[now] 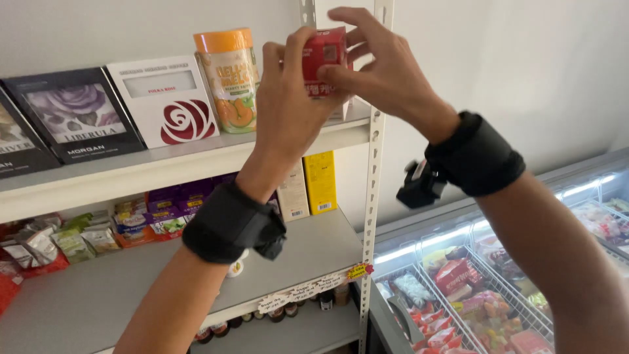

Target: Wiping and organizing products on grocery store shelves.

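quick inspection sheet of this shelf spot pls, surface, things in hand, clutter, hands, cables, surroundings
surface: grey metal upper shelf, holding goods.
job's things: small red printed box, held up at the shelf's right end by both hands.
clutter: orange-lidded cylindrical tub, white flat box with a red rose design and dark flat box with a purple flower picture stand to the left; yellow carton and snack packets on the shelf below.
hands: left hand and right hand both grip the box; black wrist straps on each.
cables: nothing seen.
surroundings: white wall; glass-topped chest freezer at right.
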